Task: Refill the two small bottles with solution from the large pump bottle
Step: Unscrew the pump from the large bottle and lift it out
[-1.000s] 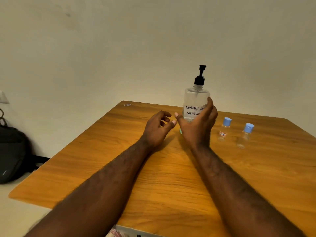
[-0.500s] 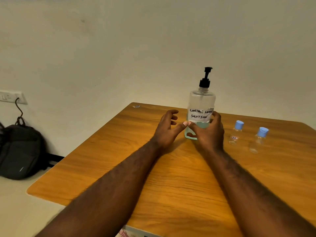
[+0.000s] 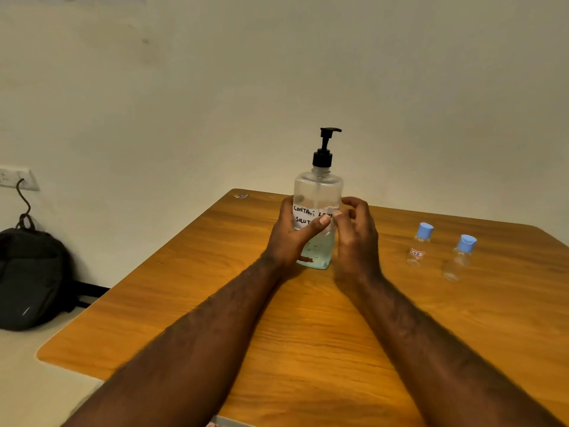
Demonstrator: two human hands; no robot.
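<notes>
Our left hand [image 3: 289,238] wraps thumb and fingers round the pump bottle [image 3: 318,189], upright at twelve o'clock on the table [image 3: 308,334]. Our right hand [image 3: 357,238] curls loosely at its three o'clock; we cannot tell if it grips. Two small bottles [image 3: 418,248] stand at two o'clock.

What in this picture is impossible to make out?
Head view: the label on the pump bottle is partly covered by the left hand and right hand.
Head view: whether the right hand touches the pump bottle; angle hides contact.
Head view: any liquid in the left small bottle or right small bottle; too small, clear.
</notes>
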